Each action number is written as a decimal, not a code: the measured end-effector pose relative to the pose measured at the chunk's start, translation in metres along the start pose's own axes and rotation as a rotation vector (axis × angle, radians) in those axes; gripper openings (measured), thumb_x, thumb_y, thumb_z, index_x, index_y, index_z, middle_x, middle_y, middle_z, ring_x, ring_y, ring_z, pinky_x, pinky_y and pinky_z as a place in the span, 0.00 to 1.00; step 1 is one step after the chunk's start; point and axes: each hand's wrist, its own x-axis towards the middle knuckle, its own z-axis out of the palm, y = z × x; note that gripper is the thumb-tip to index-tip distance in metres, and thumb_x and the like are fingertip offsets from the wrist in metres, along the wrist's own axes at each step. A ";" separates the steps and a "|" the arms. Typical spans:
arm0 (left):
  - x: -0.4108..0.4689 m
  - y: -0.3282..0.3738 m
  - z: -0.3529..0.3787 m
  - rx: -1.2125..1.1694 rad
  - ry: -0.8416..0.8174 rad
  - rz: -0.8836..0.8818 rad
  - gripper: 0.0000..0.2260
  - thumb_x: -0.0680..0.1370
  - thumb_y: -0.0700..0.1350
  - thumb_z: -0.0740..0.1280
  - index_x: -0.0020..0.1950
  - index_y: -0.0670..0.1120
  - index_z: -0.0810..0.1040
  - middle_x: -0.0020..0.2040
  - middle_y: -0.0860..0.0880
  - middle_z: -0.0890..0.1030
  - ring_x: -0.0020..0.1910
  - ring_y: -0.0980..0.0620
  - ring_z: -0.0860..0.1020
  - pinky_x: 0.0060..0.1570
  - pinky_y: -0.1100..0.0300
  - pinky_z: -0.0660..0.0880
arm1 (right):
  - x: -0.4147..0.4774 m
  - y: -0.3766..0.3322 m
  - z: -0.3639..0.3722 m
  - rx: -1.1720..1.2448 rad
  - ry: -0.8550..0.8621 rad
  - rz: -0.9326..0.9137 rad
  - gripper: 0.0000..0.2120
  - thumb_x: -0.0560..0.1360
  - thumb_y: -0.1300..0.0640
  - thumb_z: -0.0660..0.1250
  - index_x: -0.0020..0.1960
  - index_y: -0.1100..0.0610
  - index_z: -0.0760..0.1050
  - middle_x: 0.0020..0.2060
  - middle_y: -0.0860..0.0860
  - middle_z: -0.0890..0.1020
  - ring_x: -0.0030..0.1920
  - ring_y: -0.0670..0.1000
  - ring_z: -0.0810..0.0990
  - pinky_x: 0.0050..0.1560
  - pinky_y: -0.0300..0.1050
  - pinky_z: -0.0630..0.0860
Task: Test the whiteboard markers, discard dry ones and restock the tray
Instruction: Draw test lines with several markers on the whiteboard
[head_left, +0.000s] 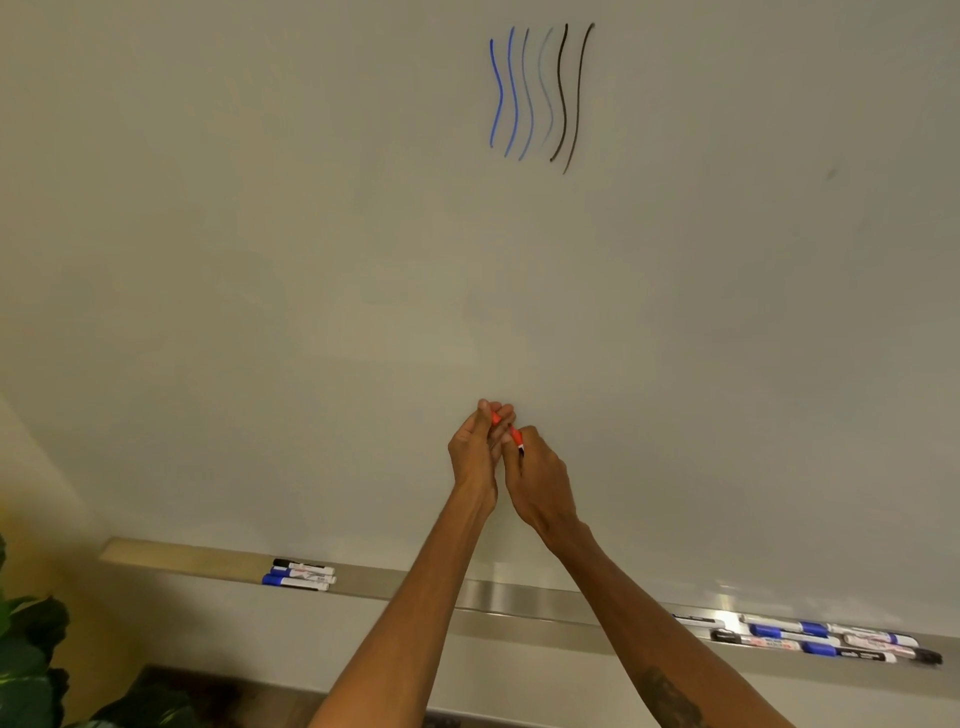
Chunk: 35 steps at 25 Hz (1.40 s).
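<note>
Both hands meet in front of the whiteboard (260, 260), low and centre. My left hand (475, 449) pinches the red cap end of a red marker (516, 435). My right hand (537, 480) grips the marker's body; most of the marker is hidden by fingers. Whether the cap is on or off cannot be told. Several wavy test strokes (540, 93), blue, faint grey-blue and black, stand on the board above. The metal tray (519, 597) runs along the board's bottom edge. Three markers (301, 574) lie at its left, and several more markers (826, 639) at its right.
A leafy green plant (26, 665) stands at the lower left, below the tray. A faint smudge (831, 174) marks the board at the right. The wall below the tray meets a dark floor (208, 696).
</note>
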 end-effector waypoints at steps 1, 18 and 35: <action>0.002 0.004 0.002 0.017 0.015 0.034 0.15 0.81 0.50 0.66 0.59 0.40 0.80 0.52 0.43 0.86 0.52 0.48 0.84 0.55 0.55 0.80 | 0.002 -0.004 -0.002 0.050 0.026 -0.028 0.10 0.84 0.52 0.55 0.50 0.55 0.71 0.38 0.48 0.78 0.36 0.48 0.76 0.37 0.43 0.74; 0.003 0.017 0.015 0.403 -0.056 0.288 0.08 0.78 0.49 0.70 0.49 0.45 0.84 0.35 0.51 0.78 0.32 0.58 0.73 0.30 0.65 0.71 | 0.036 -0.038 -0.021 0.281 0.155 0.005 0.10 0.83 0.59 0.59 0.61 0.63 0.73 0.44 0.37 0.72 0.45 0.31 0.76 0.41 0.24 0.72; 0.014 0.006 -0.007 0.433 0.037 0.190 0.14 0.80 0.53 0.66 0.57 0.45 0.84 0.43 0.50 0.83 0.41 0.54 0.78 0.40 0.63 0.74 | 0.022 -0.025 -0.006 0.308 0.083 0.042 0.10 0.81 0.52 0.63 0.60 0.55 0.75 0.48 0.43 0.79 0.45 0.41 0.79 0.45 0.27 0.73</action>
